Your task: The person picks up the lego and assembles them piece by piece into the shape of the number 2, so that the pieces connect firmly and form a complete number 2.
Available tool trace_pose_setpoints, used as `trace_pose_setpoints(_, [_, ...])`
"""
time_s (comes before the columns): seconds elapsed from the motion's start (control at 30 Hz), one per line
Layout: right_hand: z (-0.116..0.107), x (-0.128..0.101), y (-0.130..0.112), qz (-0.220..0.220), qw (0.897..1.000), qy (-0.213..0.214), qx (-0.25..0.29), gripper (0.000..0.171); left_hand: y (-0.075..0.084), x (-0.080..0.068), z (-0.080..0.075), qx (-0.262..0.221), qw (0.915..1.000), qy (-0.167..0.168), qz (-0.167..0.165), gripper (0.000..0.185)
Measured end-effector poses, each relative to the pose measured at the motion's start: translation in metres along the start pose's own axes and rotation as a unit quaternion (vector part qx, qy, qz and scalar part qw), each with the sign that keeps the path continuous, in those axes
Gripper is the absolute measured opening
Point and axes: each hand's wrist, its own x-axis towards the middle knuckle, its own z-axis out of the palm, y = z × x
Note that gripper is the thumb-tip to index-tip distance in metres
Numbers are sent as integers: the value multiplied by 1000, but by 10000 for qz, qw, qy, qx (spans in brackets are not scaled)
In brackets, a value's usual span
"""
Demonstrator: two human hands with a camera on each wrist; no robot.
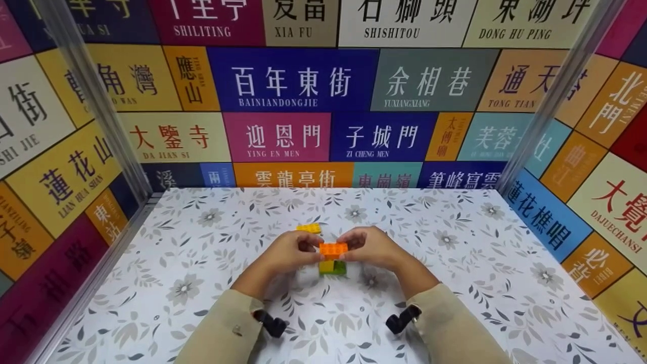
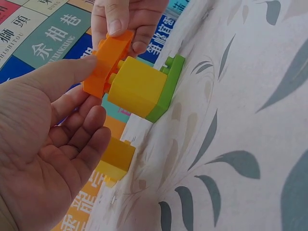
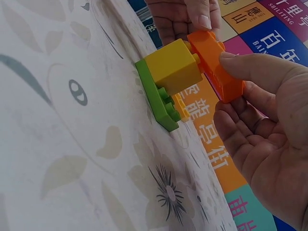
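We pinch the flat orange plastic brick from both ends, left hand and right hand, thumb and forefinger closed, other fingers loose. It sits atop the yellow cube block on the green base plate, mid-table, so its studs line up.

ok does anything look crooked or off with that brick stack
Yes: the orange brick sits tilted over the yellow brick's studs, not pressed flat, pinched between left hand and right hand. The green plate underneath lies flat on the table.
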Motion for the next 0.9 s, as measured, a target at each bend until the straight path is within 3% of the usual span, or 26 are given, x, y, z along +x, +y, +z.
trace_pose_setpoints(0.53, [0, 1, 2, 159, 9999, -53, -7, 37, 1, 1, 0, -23, 9999, -57, -82, 29])
trace_pose_setpoints(0.9, [1, -2, 2, -161, 9999, -34, -40, 37, 1, 1, 1, -154, 9998, -80, -97, 26])
